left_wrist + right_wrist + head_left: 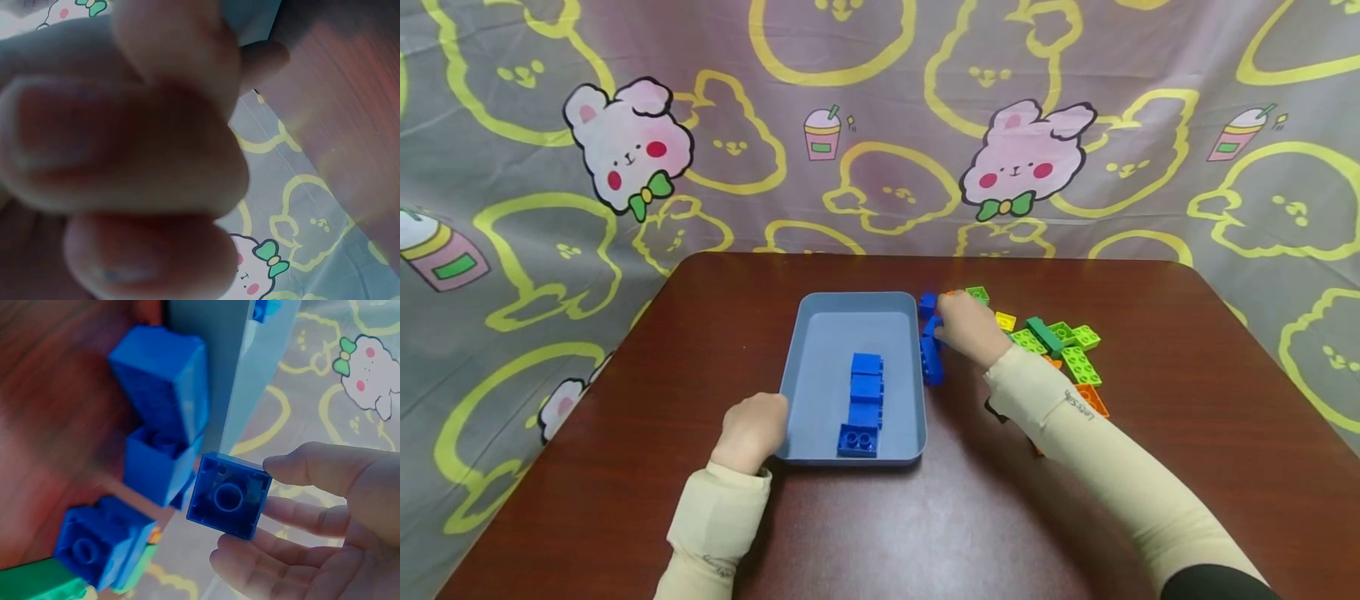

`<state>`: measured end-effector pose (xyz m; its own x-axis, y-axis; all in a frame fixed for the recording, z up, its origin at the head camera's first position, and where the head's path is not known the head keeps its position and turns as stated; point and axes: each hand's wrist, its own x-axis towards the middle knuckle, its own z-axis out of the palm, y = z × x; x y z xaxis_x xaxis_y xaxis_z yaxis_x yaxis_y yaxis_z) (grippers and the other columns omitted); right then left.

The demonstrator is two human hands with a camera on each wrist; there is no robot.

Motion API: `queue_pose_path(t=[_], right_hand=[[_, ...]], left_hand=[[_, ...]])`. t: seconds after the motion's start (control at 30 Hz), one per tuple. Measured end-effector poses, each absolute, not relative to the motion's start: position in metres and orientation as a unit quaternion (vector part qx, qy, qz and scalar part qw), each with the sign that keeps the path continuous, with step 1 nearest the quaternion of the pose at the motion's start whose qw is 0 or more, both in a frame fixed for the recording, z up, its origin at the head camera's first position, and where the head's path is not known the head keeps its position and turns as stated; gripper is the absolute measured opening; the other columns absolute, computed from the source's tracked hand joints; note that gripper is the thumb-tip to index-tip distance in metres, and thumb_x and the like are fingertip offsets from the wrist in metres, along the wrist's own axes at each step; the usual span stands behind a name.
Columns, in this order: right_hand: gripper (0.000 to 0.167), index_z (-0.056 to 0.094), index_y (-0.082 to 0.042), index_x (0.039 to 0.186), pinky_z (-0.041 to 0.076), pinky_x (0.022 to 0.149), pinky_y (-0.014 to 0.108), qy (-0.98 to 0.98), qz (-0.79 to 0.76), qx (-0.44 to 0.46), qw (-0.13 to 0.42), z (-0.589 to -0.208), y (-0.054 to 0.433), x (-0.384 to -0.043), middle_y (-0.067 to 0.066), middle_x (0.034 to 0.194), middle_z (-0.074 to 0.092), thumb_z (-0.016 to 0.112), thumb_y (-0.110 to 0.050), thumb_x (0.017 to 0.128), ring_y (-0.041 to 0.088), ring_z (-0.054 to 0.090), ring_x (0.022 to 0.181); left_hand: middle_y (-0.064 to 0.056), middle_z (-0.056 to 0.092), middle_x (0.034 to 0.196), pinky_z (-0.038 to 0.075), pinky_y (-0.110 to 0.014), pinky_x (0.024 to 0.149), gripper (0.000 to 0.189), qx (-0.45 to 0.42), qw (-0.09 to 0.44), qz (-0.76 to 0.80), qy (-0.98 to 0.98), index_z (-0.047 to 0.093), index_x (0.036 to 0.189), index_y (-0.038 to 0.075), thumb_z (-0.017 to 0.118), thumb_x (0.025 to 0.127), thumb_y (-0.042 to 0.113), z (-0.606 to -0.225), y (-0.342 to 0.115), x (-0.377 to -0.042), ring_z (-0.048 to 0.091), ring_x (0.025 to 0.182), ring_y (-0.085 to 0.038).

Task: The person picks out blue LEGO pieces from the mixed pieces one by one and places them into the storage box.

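My left hand (752, 429) grips the left side of a blue-grey tray (917, 417) near its front corner. Close up in the left wrist view, its curled fingers (125, 150) hide most of the tray. Four-sided blue bricks (866, 387) stand in a row inside the tray, the nearest (857, 441) turned with its hollow side up. Past the tray's right wall, my right hand (973, 329) pinches a small square blue brick (229, 496) between thumb and fingers, its hollow underside facing the wrist camera. More blue bricks (159, 381) lie right beside the tray wall.
Right of the tray lies a loose pile of green bricks (1080, 365), a yellow brick (1005, 321) and orange bricks (1092, 400), partly under my right forearm. A patterned cloth (880, 125) hangs behind the brown table (715, 333).
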<state>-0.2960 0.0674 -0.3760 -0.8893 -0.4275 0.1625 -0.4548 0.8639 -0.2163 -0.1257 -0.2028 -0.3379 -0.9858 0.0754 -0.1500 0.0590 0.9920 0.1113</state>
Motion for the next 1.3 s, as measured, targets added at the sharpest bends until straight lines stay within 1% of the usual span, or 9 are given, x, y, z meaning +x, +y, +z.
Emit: queue_pose_path(t=[0.03,0.1,0.2,0.33,0.5,0.73,0.83,1.1,1.3], right_hand=[[0.019,0.055,0.004,0.078,0.045,0.054,0.036,-0.965,0.118,0.229,0.043,-0.35,0.059,-0.278,0.012,0.065,0.048,0.067,-0.011,0.077,0.028,0.049,0.063],[0.018,0.057,0.007,0.08,0.046,0.056,0.035,-0.964,0.11,0.238,0.049,-0.319,0.045,-0.254,0.011,0.066,0.048,0.068,-0.008,0.077,0.027,0.05,0.066],[0.022,0.059,0.008,0.087,0.048,0.062,0.034,-0.964,0.107,0.238,0.046,-0.307,0.031,-0.244,0.013,0.072,0.051,0.068,-0.01,0.078,0.027,0.052,0.071],[0.022,0.06,0.008,0.093,0.047,0.065,0.032,-0.964,0.115,0.236,0.043,-0.309,0.017,-0.247,0.016,0.08,0.055,0.066,-0.008,0.079,0.025,0.051,0.072],[0.021,0.061,0.005,0.093,0.046,0.064,0.03,-0.964,0.129,0.232,0.023,-0.309,0.003,-0.254,0.012,0.079,0.053,0.066,-0.01,0.079,0.022,0.05,0.072],[0.02,0.061,0.003,0.093,0.047,0.065,0.029,-0.965,0.136,0.225,-0.008,-0.314,-0.013,-0.257,0.012,0.082,0.052,0.066,-0.012,0.08,0.022,0.051,0.072],[0.018,0.061,0.002,0.09,0.047,0.064,0.028,-0.965,0.13,0.228,-0.018,-0.318,-0.018,-0.258,0.011,0.08,0.053,0.066,-0.012,0.081,0.021,0.052,0.071],[0.02,0.059,0.002,0.091,0.048,0.06,0.025,-0.962,0.147,0.224,-0.041,-0.328,-0.029,-0.262,0.008,0.073,0.054,0.067,-0.013,0.08,0.018,0.055,0.064],[0.017,0.057,0.0,0.083,0.046,0.057,0.025,-0.957,0.156,0.24,-0.039,-0.331,-0.035,-0.261,0.008,0.067,0.052,0.068,-0.012,0.079,0.018,0.053,0.061]], left_hand=[[-0.016,0.061,0.075,0.045,-0.044,0.051,0.021,0.034,0.076,0.053,0.995,0.062,0.069,0.001,0.045,0.081,-0.005,-0.338,-0.203,-0.126,0.059,0.066,-0.03],[-0.016,0.061,0.073,0.045,-0.043,0.051,0.022,0.035,0.073,0.054,0.995,0.061,0.068,0.002,0.045,0.081,-0.005,-0.339,-0.203,-0.126,0.059,0.065,-0.03],[-0.015,0.06,0.072,0.044,-0.043,0.05,0.022,0.036,0.068,0.054,0.996,0.06,0.066,0.002,0.045,0.081,-0.006,-0.339,-0.203,-0.126,0.059,0.064,-0.03],[-0.015,0.061,0.073,0.045,-0.043,0.05,0.022,0.034,0.066,0.053,0.996,0.061,0.067,0.002,0.046,0.081,-0.006,-0.339,-0.202,-0.126,0.059,0.064,-0.03],[-0.016,0.062,0.076,0.045,-0.044,0.051,0.021,0.028,0.072,0.05,0.996,0.062,0.069,0.002,0.046,0.081,-0.005,-0.339,-0.201,-0.127,0.06,0.067,-0.03],[-0.016,0.062,0.075,0.045,-0.044,0.05,0.021,0.029,0.065,0.048,0.996,0.063,0.069,0.002,0.047,0.081,-0.005,-0.339,-0.201,-0.127,0.06,0.065,-0.03],[-0.016,0.062,0.075,0.045,-0.043,0.05,0.02,0.03,0.065,0.047,0.996,0.063,0.07,0.001,0.047,0.081,-0.005,-0.339,-0.201,-0.127,0.06,0.065,-0.03],[-0.017,0.062,0.076,0.045,-0.044,0.05,0.02,0.025,0.071,0.047,0.996,0.063,0.07,0.001,0.047,0.081,-0.006,-0.339,-0.202,-0.126,0.06,0.066,-0.031],[-0.016,0.062,0.077,0.045,-0.044,0.051,0.02,0.022,0.074,0.048,0.996,0.063,0.071,0.001,0.047,0.081,-0.005,-0.34,-0.203,-0.127,0.06,0.066,-0.03]])
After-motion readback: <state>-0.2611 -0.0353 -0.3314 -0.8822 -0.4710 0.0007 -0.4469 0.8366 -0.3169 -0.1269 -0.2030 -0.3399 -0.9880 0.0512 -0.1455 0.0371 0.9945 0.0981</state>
